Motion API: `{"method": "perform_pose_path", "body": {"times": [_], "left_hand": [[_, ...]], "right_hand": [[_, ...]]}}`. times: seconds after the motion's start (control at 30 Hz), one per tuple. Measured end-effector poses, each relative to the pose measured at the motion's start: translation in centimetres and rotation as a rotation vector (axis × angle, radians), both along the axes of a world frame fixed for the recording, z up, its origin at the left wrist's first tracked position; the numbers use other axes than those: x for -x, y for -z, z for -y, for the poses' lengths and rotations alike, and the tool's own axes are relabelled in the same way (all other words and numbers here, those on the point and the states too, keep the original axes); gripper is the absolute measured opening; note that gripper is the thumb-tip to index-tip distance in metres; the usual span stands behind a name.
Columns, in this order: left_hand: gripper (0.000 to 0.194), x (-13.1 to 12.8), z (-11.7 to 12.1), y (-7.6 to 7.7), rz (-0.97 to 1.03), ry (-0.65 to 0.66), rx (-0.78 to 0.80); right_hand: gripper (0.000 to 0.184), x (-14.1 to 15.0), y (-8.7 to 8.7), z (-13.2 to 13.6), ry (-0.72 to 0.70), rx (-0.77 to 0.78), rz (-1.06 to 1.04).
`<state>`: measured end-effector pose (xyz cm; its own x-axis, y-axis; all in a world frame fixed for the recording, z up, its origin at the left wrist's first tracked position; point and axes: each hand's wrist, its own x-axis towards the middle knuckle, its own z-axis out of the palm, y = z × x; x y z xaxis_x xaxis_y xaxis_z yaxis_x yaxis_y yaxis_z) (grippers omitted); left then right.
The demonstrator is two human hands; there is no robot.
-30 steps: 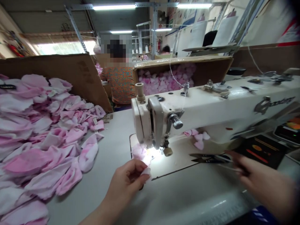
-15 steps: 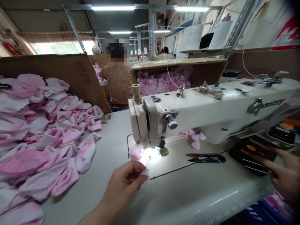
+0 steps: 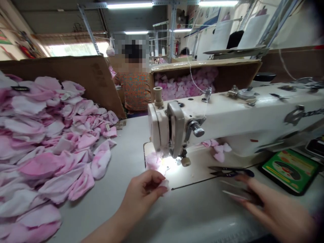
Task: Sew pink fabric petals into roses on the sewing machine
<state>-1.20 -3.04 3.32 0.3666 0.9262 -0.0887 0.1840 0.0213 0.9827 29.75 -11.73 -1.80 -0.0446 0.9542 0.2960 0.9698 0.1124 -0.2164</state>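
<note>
My left hand (image 3: 148,185) is closed in a pinch on the near end of a small pink and white fabric piece (image 3: 153,160). The fabric's far part lies beside the lit needle area of the white sewing machine (image 3: 235,114). My right hand (image 3: 273,206), smeared by motion, is over the table to the right. Between its fingers shows a thin, pale two-pronged tool (image 3: 234,195), perhaps tweezers, too blurred to be sure. Thread snips (image 3: 227,171) lie just behind those fingers, partly covered. Small sewn pink pieces (image 3: 219,150) rest under the machine arm.
A large heap of pink and white fabric pieces (image 3: 55,141) covers the left side. Behind the machine stands a cardboard box (image 3: 235,72) of small pink pieces. A flat device with a green picture (image 3: 288,170) lies at right. A person (image 3: 135,86) sits ahead.
My right hand has moved left from the flat device to beside the snips. The device's top, dark before, now shows green. My left hand keeps its pinch; the view has swung slightly left.
</note>
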Motion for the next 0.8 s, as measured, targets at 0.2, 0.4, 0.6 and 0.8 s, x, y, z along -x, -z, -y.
{"method": "perform_pose_path", "body": {"times": [0.2, 0.4, 0.6, 0.8], "left_hand": [[0.019, 0.0, -0.2, 0.3, 0.158, -0.057, 0.135], [0.025, 0.1, -0.2, 0.8, 0.192, -0.087, 0.169], [0.017, 0.6, -0.1, 0.4, -0.021, 0.010, -0.068], [0.018, 1.4, -2.3, 0.0, -0.718, 0.303, -1.200]], "right_hand": [[0.027, 7.3, -3.4, -3.1, -0.390, 0.088, -0.139], [0.027, 9.9, -5.1, -5.0, -0.420, 0.180, -0.239], [0.028, 10.5, -4.9, -5.9, -0.425, 0.230, -0.279], [0.028, 8.6, -6.4, -10.5, -0.295, 0.282, 0.091]]}}
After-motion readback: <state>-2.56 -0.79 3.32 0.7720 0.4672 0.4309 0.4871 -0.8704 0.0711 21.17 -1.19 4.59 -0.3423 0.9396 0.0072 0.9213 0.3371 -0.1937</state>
